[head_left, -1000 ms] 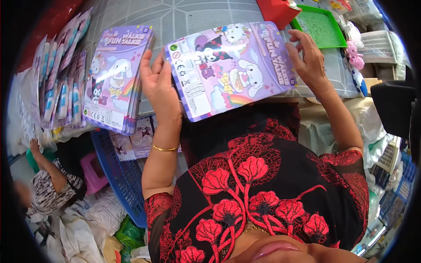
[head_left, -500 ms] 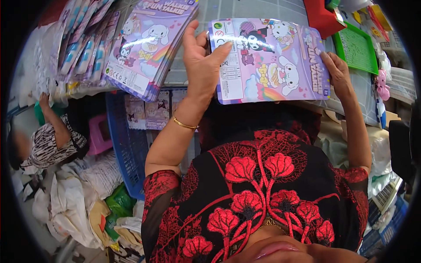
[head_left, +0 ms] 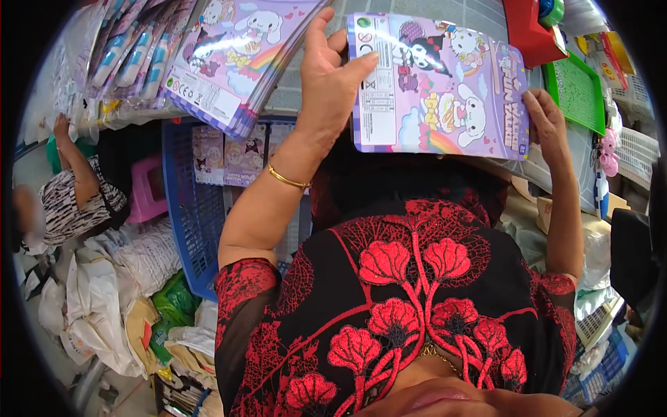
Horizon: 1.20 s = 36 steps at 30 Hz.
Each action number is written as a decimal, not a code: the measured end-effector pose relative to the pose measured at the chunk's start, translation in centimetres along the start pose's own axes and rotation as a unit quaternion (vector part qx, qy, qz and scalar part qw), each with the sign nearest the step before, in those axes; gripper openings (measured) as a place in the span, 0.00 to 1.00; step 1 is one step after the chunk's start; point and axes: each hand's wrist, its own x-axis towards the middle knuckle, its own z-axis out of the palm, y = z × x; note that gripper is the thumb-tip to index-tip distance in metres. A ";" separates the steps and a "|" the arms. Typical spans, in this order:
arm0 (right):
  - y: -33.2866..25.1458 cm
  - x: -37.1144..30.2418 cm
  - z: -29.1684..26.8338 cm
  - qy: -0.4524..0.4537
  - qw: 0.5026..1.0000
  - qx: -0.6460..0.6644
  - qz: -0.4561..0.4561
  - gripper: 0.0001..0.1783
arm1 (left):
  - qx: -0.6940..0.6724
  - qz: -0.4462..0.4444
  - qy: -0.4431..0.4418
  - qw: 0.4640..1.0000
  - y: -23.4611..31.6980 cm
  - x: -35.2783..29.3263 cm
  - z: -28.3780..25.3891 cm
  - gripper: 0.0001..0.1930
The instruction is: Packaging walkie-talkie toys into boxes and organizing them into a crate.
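A purple printed cardboard card (head_left: 417,83) with rounded corners and cartoon characters is held flat in front of me at the table's near edge. My left hand (head_left: 330,80) grips its left end, thumb on top and the other fingers at the card's far left side. My right hand (head_left: 547,115) pinches its right edge; the fingertips underneath are hidden. Just left of my left hand lies a fanned stack of matching cards (head_left: 233,62). Beyond that stack are several clear-fronted packs (head_left: 139,59) with blue and white parts inside.
A red device (head_left: 531,31) and a green tray (head_left: 575,90) stand at the right of the grey table. Below the table's left side, a blue basket (head_left: 187,208) holds printed packs. Another person (head_left: 76,187) is at far left near a pink stool (head_left: 147,187); bags litter the floor.
The card and both hands have shifted slightly right and away from me in the picture. Both hands keep their hold on the card.
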 end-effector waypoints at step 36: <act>0.2 0.5 3.6 0.167 0.868 -0.348 -0.312 0.36 | 0.011 0.011 0.048 0.999 -0.6 0.7 -0.1 0.34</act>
